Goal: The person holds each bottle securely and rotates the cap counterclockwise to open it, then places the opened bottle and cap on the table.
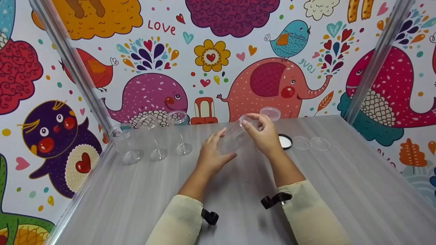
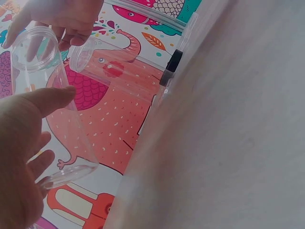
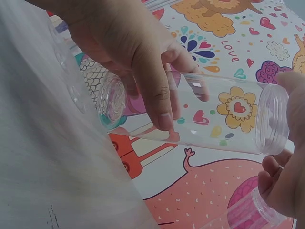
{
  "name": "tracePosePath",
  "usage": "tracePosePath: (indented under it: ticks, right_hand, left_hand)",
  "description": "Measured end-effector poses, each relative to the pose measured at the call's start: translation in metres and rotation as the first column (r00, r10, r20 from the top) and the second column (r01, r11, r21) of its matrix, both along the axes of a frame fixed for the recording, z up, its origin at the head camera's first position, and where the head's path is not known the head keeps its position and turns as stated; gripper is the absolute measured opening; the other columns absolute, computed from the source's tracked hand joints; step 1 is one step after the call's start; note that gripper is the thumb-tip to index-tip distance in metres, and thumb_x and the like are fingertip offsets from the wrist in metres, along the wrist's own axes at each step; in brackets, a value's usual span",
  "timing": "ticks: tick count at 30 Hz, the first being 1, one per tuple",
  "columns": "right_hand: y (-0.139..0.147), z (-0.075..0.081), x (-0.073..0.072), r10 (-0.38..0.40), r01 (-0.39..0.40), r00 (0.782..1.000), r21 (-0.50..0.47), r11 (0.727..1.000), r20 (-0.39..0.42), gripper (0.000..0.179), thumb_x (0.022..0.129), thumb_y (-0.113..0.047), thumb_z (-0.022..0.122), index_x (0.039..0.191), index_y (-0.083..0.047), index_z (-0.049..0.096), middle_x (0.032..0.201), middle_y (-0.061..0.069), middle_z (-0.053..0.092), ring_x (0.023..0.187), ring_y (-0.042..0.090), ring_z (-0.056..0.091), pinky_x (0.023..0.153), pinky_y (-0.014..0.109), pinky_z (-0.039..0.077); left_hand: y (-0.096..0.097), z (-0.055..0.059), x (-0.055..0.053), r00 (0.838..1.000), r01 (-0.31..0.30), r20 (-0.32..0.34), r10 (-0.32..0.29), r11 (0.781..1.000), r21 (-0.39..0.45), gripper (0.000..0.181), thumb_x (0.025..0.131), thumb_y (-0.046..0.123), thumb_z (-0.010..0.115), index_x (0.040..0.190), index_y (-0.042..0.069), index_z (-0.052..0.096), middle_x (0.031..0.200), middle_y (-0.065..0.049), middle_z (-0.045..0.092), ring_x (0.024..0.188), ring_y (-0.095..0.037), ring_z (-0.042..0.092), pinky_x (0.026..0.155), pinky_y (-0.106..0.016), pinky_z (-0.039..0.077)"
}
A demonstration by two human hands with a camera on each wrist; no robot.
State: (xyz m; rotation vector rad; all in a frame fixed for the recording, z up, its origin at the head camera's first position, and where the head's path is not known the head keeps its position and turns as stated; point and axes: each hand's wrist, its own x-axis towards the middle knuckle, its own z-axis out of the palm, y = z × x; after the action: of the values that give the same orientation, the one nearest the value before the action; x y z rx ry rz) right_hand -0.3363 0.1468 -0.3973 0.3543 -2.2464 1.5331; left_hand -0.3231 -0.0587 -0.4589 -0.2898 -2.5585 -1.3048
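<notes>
Closest to you, your sleeves (image 1: pixel 316 212) are slightly wrinkled cream cloth, each with a black clip (image 1: pixel 210 216) at the cuff. Your left hand (image 1: pixel 212 153) is grasping the lower part of the jar (image 1: pixel 234 136), thumb across one side, fingers round the other. That jar's pretty neat: totally see-through, a straight-sided cylinder with a ridged round base and a cloudier band at the mouth end. It's up off the table (image 1: pixel 136 204), tilted between your hands, base toward the left and mouth up and away to the right. Your right hand (image 1: pixel 266 134) sits higher and has the mouth end between thumb and curled fingers. The table's grey with pale streaks, btw. Beyond that hand you've got a black-rimmed disc (image 1: pixel 285 141), white inside, with two clear rings (image 1: pixel 301 143) lying flat beside it, plus a spare jar (image 1: pixel 270 113) standing farther back. Three jars (image 1: pixel 150 137), also clear, stand in a row on your left. Behind everything there's a wall (image 1: pixel 221 92) of cartoon elephants, birds and hearts.
</notes>
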Motion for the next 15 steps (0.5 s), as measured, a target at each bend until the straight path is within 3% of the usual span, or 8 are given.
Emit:
tracePosePath:
  ticks: [5,10,15]
  right_hand:
    - [0.0002,-0.0013,0.0012,0.073,-0.074,0.997,-0.047,0.996,-0.027,0.037,0.098,-0.023,0.069,0.133,-0.015,0.074,0.143,0.008,0.066,0.127,0.026,0.055,0.099,0.044,0.049]
    - [0.0008,-0.0020,0.0008,0.139,-0.142,0.989,-0.084,0.986,-0.045,0.043,0.097,-0.009,0.057,0.137,-0.015,0.073,0.154,0.004,0.062,0.147,0.026,0.051,0.114,0.054,0.048]
    - [0.0007,-0.0019,0.0008,0.173,-0.180,0.982,-0.105,0.978,-0.074,0.049,0.094,-0.003,0.050,0.138,-0.012,0.071,0.155,0.008,0.061,0.151,0.026,0.049,0.116,0.050,0.045]
  left_hand:
    - [0.0004,-0.0014,-0.0012,1.000,-0.003,-0.005,0.003,1.000,0.011,0.092,0.079,0.039,0.095,0.159,0.038,0.048,0.153,0.002,0.060,0.147,-0.029,0.052,0.118,-0.065,0.047]
    - [0.0007,-0.0011,-0.0014,1.000,-0.006,0.002,0.006,1.000,0.016,0.092,0.080,0.038,0.095,0.159,0.039,0.047,0.154,0.002,0.060,0.148,-0.030,0.051,0.119,-0.065,0.047]
    - [0.0009,0.0000,-0.0011,1.000,-0.006,0.004,0.006,1.000,0.021,0.092,0.080,0.038,0.095,0.159,0.039,0.047,0.153,0.002,0.060,0.148,-0.030,0.051,0.119,-0.065,0.047]
